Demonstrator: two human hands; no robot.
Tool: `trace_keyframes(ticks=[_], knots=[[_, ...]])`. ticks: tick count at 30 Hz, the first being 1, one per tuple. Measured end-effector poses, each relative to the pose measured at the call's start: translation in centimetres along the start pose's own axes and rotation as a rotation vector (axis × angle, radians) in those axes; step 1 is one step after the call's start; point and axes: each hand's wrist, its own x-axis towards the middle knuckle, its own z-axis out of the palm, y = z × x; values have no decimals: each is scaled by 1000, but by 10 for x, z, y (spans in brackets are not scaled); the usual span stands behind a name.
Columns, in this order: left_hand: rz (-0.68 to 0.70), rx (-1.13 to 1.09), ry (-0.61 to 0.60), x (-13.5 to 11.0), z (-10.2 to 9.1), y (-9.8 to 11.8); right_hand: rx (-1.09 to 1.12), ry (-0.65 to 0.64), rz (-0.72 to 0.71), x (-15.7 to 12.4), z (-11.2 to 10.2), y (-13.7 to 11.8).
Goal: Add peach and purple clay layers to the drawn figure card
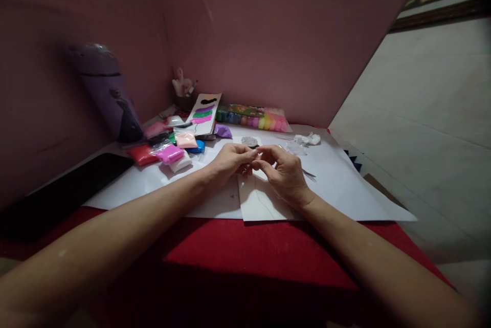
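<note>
Over a white card (256, 206), the fingertips of my left hand (232, 158) and my right hand (283, 168) meet in a pinch. Both hands are closed, and whatever small thing lies between the fingers is too small to make out. Thin pencil-like lines run down the card below them. At its far end sits a grey, rough-textured round patch (249, 141) with a dark edge beneath, partly hidden by my fingers. Thin sticks or tools (309, 174) lie just right of my right hand.
Several bags of coloured clay, including a pink packet (170, 154) and a red packet (142, 154), are heaped left. Behind stand a painted card (205, 113) and a clear pack of coloured clay (253, 118). Crumpled white plastic (307, 138) lies right. A dark flat object (72, 190) rests left.
</note>
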Motion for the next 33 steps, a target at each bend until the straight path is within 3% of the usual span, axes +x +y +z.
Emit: trace_keyframes(ticks=[9, 16, 25, 29, 33], knots=[[14, -68, -7, -1, 2, -1, -10, -4, 12, 0, -1, -3], [-12, -100, 93, -1, 3, 6, 7, -9, 10, 1, -1, -3], [-68, -72, 41, -1, 2, 5, 6, 3, 31, 0, -2, -3], [-18, -131, 69, -2, 2, 4, -18, 6, 31, 1, -2, -4], [-27, -133, 9, -1, 2, 3, -14, 27, 4, 1, -2, -3]])
